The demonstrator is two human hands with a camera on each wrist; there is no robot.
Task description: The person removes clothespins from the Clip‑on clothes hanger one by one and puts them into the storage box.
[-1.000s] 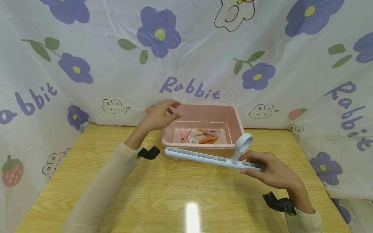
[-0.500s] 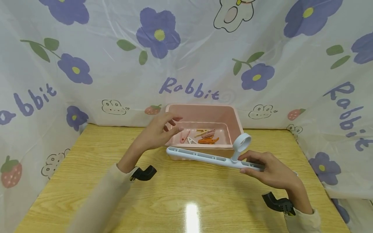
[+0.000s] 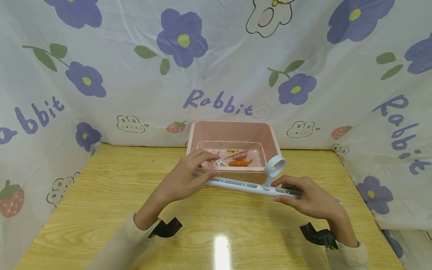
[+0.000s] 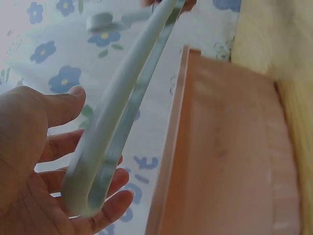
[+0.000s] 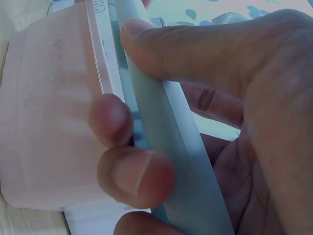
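A pale blue plastic hanger bar (image 3: pixel 236 185) with long slots stretches between my hands, just in front of the pink bin. From it rises a short stem with a ring (image 3: pixel 268 180), close to my right hand. My right hand (image 3: pixel 308 197) grips the bar's right part, thumb on one side and fingers on the other, as the right wrist view (image 5: pixel 161 107) confirms. At the bar's left end is my left hand (image 3: pixel 182 180). In the left wrist view its thumb stands off the bar (image 4: pixel 117 103), while its loosely bent fingers lie behind; whether they touch it, I cannot tell.
The pink bin (image 3: pixel 236 169) stands on the wooden table (image 3: pixel 189 232) against the back curtain (image 3: pixel 233 82). Inside it lie several small clips, among them an orange clip (image 3: pixel 239 163) and a white clip (image 3: pixel 220 162). Patterned curtain also closes off both sides.
My left hand has come down and toward me, from the bin's left rim to the bar's left end. My right hand still holds the hanger bar in nearly the same place.
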